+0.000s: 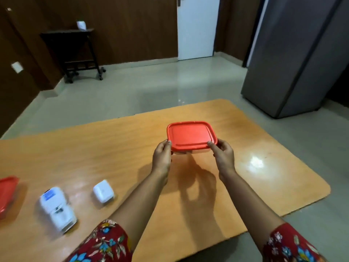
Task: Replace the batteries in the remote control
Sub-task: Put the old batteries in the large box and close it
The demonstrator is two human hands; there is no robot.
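Observation:
A clear plastic box with a red lid point(190, 134) is held just above the wooden table point(113, 152), near its far middle. My left hand point(162, 157) grips its near left corner and my right hand point(222, 156) grips its near right corner, thumbs on the lid's rim. What the box holds is hidden under the lid. At the lower left lies a white remote control point(56, 208), its back facing up with the battery bay exposed. A small white cover point(103, 190) rests to the right of it.
A second red-lidded box point(6, 193) is cut off by the left edge. Beyond the table are a grey tiled floor, a grey refrigerator point(294, 59) at the right, a dark wooden stand point(75, 52) at the far left and a white door point(197, 27).

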